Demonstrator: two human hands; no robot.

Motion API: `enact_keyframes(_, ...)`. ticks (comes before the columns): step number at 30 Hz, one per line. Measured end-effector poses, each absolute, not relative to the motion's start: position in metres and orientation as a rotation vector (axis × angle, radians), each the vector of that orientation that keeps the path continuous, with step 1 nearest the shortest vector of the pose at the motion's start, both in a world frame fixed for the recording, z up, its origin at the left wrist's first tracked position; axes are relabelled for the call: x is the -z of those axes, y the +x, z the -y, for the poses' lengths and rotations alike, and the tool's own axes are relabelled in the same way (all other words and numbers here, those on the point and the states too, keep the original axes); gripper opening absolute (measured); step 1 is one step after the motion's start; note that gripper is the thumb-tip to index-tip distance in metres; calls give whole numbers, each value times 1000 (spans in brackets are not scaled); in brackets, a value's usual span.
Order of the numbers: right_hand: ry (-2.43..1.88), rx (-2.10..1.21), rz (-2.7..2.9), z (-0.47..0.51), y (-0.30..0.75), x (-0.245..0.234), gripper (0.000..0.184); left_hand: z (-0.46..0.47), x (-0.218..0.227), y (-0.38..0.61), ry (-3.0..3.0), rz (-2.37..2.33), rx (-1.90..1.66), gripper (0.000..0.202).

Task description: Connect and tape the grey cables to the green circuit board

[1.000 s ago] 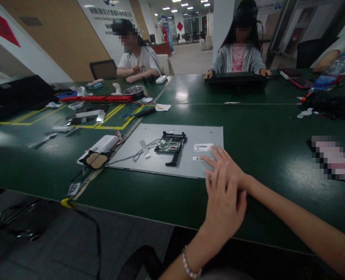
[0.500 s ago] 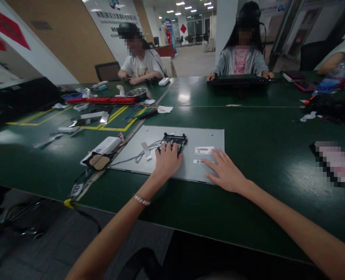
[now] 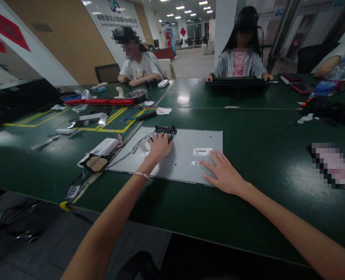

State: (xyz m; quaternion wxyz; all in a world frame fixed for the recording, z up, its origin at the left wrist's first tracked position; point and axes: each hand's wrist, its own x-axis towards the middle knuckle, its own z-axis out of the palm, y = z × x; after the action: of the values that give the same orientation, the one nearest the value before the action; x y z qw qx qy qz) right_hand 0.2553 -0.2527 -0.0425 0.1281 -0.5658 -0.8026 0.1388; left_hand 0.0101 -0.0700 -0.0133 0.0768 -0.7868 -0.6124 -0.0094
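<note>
A flat grey metal panel (image 3: 186,155) lies on the dark green table (image 3: 262,140) in front of me. On its far left part sits a small circuit board in a black frame (image 3: 165,131), with grey wires (image 3: 137,147) trailing off to the left. My left hand (image 3: 158,149) rests on the near side of that board, fingers curled over it. My right hand (image 3: 223,175) lies flat and spread on the panel's near right corner, close to two white labels (image 3: 202,152).
A white box with a tan pad (image 3: 98,155) sits left of the panel. Tools, a red strip (image 3: 99,102) and a steel bowl (image 3: 135,94) crowd the far left. Two people sit across the table; a black keyboard (image 3: 236,81) lies before one.
My left hand reached from beside my right hand to the circuit board and slid it toward the panel's far left edge. My right hand stayed flat on the panel.
</note>
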Motion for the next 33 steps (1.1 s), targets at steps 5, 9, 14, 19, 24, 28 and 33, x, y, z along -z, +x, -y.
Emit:
enact_keyframes(5, -1635, -405, 2343, 253, 256, 43, 64, 64, 13, 6, -2362, 1849, 2, 45)
enact_keyframes(9, -1641, -407, 2335, 254, 255, 40, 63, 60, 8, 5, -2382, 1895, -46, 47)
enact_keyframes(14, -1647, -415, 2317, 254, 254, 36, 63, 37, -11, 7, -2390, 1808, 119, 45)
enact_keyframes(19, -1647, -421, 2324, 253, 254, 36, 62, 1, -17, 7, -2508, 1750, -106, 41)
enact_keyframes(24, -1633, -422, 2315, 252, 254, 39, 63, -18, -6, 6, -2519, 1857, -224, 39)
enact_keyframes(28, -1646, -410, 2321, 251, 253, 40, 63, -26, -2, 5, -2545, 1849, -199, 40)
enact_keyframes(33, -1675, -440, 2329, 251, 252, 38, 63, -36, 4, 7, -2561, 1889, -172, 38)
